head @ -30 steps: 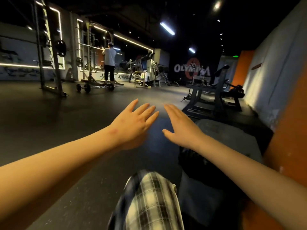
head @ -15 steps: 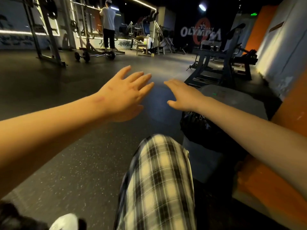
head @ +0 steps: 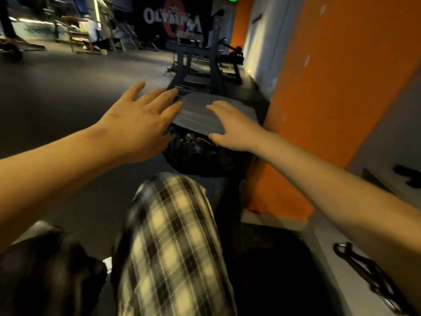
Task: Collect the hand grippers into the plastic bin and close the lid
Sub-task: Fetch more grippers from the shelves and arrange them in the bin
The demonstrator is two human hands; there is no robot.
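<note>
Hand grippers (head: 364, 267) are in neither grip: the left hand (head: 139, 124) and the right hand (head: 234, 128) both reach forward flat, fingers straight and spread, holding nothing. The right hand lies over the near edge of a grey lid (head: 200, 110) at 12 o'clock from the view's middle. The left hand is just beside that lid's left edge, toward 11 o'clock. Whether either hand touches it I cannot tell. Under the lid's near edge shows what I take for the plastic bin (head: 200, 156), a dark, blurred mass whose wall is not clear. Two dark looped things that look like the hand grippers lie on a pale ledge (head: 328, 247) along the orange wall (head: 330, 87), one at 5 o'clock and another (head: 407, 176) at 3 o'clock. A plaid trouser leg (head: 173, 236) fills 6 o'clock. By my judgement collecting is unfinished, and the step in hand is opening the bin. Next the lid needs lifting or sliding clear, then a reach to the right for the ledge pieces.
</note>
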